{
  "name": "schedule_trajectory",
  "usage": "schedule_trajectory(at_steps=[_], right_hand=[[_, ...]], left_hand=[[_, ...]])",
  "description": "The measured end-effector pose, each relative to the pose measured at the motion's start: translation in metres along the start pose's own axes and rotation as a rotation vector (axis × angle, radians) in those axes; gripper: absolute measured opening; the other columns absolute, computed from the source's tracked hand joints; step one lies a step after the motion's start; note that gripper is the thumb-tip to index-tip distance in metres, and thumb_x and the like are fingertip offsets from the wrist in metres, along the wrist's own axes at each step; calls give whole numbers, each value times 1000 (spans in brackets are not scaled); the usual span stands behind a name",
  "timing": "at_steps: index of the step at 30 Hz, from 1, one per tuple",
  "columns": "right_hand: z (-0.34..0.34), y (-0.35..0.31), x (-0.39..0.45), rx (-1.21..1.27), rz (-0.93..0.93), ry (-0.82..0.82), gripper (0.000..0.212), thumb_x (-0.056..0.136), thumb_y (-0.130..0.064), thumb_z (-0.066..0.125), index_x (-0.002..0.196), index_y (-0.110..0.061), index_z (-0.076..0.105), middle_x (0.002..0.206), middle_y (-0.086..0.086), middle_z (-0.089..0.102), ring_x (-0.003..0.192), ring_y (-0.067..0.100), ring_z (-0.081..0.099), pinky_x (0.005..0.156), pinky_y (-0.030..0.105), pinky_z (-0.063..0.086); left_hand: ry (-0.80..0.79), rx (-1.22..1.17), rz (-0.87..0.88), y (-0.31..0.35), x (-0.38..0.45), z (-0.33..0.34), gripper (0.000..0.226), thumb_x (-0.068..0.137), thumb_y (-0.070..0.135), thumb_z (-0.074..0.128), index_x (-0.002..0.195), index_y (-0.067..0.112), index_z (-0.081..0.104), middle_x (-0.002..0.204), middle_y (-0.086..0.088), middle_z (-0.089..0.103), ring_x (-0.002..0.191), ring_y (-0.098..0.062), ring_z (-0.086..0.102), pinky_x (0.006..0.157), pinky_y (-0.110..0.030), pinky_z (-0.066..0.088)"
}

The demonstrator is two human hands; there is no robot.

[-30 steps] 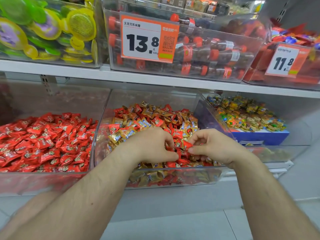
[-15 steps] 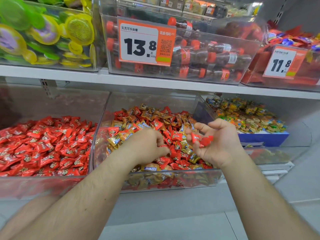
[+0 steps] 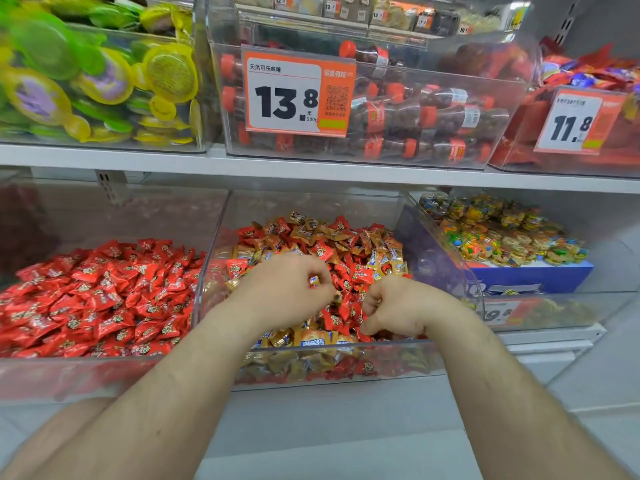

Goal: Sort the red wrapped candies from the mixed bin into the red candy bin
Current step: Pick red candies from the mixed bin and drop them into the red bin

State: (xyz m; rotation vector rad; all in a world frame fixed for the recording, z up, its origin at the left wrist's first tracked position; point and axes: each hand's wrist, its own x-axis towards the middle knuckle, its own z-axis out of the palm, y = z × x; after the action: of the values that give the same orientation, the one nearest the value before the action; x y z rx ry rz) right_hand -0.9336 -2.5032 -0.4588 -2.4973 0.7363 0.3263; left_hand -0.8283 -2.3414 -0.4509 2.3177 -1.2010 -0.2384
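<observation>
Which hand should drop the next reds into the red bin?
Left. The left hand is nearer the red candy bin; the right hand would have to cross over it.

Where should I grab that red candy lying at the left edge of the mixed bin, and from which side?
Pinch the red candy across its puffed middle, coming from above. It lies flat on top of the pile in the mixed bin, beside the left hand, with the clear bin wall blocking a sideways approach.

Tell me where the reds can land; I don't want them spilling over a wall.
Free: the red candy bin's back, bare between its pile and rear wall. Crowded: the mixed bin, heaped, with left hand and right hand inside.
</observation>
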Motion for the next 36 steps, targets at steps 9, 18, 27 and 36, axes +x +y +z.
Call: schedule_trajectory(at_steps=[9, 18, 27, 36], right_hand=[[-14, 30, -21, 326, -31, 127, 45, 87, -6, 69, 130, -14, 58, 59, -7, 62, 52, 11, 56, 56, 23, 46], [-20, 15, -27, 1261, -71, 30, 34, 95, 0, 48, 122, -15, 63, 62, 3, 55, 47, 11, 47, 38, 18, 27], [-5, -68, -16, 1533, -232, -183, 40, 82, 2, 46, 107, -21, 69, 67, 6, 51, 46, 11, 43, 34, 16, 25], [28, -149, -13, 1406, -262, -267, 37, 77, -14, 55, 112, -11, 67, 71, 7, 56, 50, 14, 46, 36, 17, 28]], left_hand=[[-103, 388, 25, 18, 5, 29, 35, 80, 51, 69, 111, 36, 67, 105, 1, 34, 119, -25, 33, 93, -37, 41], [105, -532, -81, 16, 6, 3, 25, 91, 46, 60, 84, 21, 63, 81, 7, 58, 69, -8, 53, 63, -26, 42], [87, -1631, -237, -34, -38, -75, 22, 77, 31, 53, 71, 13, 62, 72, -3, 51, 55, -14, 42, 46, -22, 18], [276, -1724, -442, -127, -86, -105, 18, 82, 28, 49, 83, 13, 60, 74, -2, 52, 60, -15, 45, 47, -20, 32]])
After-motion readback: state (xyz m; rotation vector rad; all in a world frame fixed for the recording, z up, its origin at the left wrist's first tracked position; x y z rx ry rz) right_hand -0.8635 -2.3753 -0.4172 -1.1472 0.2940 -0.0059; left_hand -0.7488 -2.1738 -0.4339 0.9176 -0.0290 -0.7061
